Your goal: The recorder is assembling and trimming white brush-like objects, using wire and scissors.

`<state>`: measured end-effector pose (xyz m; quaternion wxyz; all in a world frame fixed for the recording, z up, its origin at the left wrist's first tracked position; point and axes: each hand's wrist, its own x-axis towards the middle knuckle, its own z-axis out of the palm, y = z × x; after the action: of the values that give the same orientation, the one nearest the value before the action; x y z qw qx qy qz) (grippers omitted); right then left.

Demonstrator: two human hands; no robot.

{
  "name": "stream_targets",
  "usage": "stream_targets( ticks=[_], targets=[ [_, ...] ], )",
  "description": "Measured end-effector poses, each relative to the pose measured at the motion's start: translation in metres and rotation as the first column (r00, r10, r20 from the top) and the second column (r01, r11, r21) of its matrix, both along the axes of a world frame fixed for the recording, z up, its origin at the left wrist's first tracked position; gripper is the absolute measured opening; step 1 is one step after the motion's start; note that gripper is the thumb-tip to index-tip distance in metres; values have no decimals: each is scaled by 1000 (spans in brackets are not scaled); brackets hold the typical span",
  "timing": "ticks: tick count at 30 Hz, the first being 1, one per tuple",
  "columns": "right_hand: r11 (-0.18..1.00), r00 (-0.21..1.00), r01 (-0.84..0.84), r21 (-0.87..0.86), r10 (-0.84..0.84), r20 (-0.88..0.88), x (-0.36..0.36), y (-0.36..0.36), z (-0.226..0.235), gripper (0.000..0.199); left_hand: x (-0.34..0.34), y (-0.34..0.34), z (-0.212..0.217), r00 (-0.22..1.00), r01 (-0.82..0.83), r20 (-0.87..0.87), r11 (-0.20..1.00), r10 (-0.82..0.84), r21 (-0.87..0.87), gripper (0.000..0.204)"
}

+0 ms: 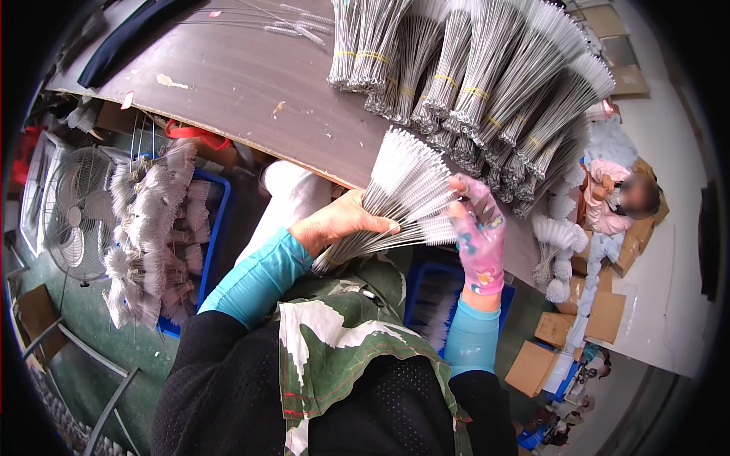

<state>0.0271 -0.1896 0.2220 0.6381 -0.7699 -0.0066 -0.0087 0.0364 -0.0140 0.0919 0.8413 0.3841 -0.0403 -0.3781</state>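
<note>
My bare left hand (342, 222) grips a bundle of thin wire brushes (407, 178) around their stems, thumb across the front. White bristle heads fan up and to the right, and the wire ends point down toward my lap. A few brushes (426, 232) splay lower right, apart from the main fan. My right hand (479, 232), in a pink patterned glove with bare fingertips, is beside the right edge of the bristles. Its fingers curl toward the thumb; whatever lies between them is too blurred to make out.
Tied bundles of wire brushes (471, 83) are heaped on the brown table (251, 114), with loose brushes (296, 26) at its far side. Left stand a blue crate (220, 220) of brushes and a fan (76, 213). A blue bin (414, 292) is below my hands. Another person (608, 194) sits right, near cardboard boxes (532, 368).
</note>
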Motion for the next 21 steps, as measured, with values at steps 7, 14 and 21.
stream_targets(
  ticks=[7, 14, 21],
  targets=[
    [950, 984, 120, -289, -76, 161, 2, 1, -11, 15, -6, -1, 12, 1000, -6, 27, 1000, 5, 21, 42],
    [996, 999, 32, -80, -35, -33, -10, -33, -25, 24, 4, 6, -6, 997, 22, 73, 999, -19, -50, 36],
    [990, 992, -127, -61, 126, -19, -16, -19, -3, 13, 1, 3, -4, 995, -29, 95, 1000, 30, -6, 42]
  ],
)
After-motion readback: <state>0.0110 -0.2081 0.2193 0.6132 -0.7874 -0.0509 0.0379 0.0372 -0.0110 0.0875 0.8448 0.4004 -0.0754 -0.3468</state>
